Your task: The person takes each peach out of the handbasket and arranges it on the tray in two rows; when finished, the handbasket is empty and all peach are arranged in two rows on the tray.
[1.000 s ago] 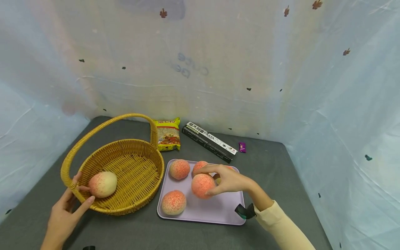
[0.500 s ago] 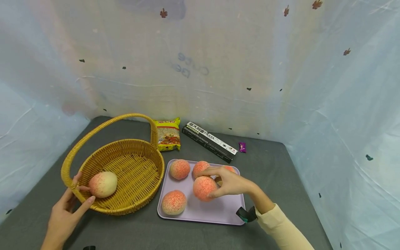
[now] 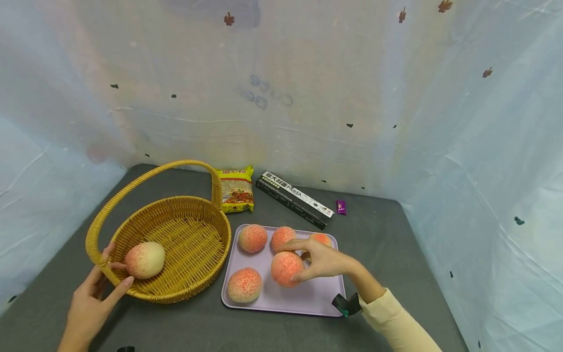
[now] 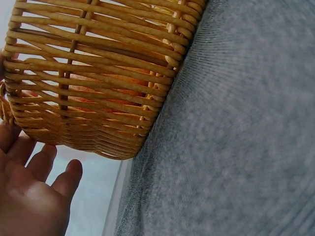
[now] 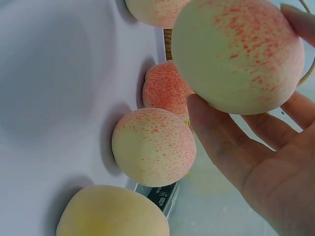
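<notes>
My right hand [image 3: 323, 259] holds a pink-speckled peach [image 3: 287, 269] between thumb and fingers over the lilac tray [image 3: 308, 300]. In the right wrist view, that peach [image 5: 238, 54] is up off the tray, its pale underside showing. Several other peaches lie on the tray: one at the front left [image 3: 244, 285], the rest along the back. At the left, my left hand [image 3: 92, 298] grips the near-left rim of a yellow wicker basket [image 3: 189, 288] by the foot of its handle. One pale peach [image 3: 146, 260] lies inside, close to those fingertips. From the left wrist, the basket's woven wall [image 4: 108, 69] fills the upper left.
Behind the tray lie a yellow noodle packet [image 3: 236, 189], a black pasta box [image 3: 294, 200] and a small purple sweet [image 3: 341, 207]. The basket's tall handle [image 3: 154, 171] arches over it. A pale plastic sheet [image 3: 308, 98] hangs round the grey table [image 3: 378, 230].
My right hand has shifted slightly toward me with the peach, uncovering more of the back-right peach on the tray. The left hand and the basket have stayed still.
</notes>
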The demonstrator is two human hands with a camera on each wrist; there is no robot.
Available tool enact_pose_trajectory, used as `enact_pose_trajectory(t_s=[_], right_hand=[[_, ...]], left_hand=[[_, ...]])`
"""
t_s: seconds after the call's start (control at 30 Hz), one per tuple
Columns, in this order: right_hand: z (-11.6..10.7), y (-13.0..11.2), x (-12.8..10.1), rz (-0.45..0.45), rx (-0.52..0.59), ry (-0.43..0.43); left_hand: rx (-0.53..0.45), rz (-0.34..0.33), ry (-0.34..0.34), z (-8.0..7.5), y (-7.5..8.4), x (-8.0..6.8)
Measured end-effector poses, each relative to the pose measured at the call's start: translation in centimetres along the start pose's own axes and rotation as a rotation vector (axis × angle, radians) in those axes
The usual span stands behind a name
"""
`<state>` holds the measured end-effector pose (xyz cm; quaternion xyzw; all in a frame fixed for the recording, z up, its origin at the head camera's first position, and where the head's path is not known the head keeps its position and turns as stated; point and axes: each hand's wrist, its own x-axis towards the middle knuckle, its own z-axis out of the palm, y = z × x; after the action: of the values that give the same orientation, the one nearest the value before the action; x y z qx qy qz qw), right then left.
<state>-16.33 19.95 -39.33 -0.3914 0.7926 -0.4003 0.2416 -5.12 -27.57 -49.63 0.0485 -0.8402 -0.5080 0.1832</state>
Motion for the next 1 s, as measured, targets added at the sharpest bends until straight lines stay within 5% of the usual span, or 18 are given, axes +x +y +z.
enact_pose_trajectory(t_s=[0.37,1.0], right_hand=[[0.5,0.3,0.0,-0.002,-0.052,0.006],[1.7,1.5,-0.1,0.036,0.013,-0.032]], left_hand=[[-0.005,-0.001,0.003,0.0,0.0,0.0],[-0.005,0.003,0.001,0.0,-0.3,0.1]])
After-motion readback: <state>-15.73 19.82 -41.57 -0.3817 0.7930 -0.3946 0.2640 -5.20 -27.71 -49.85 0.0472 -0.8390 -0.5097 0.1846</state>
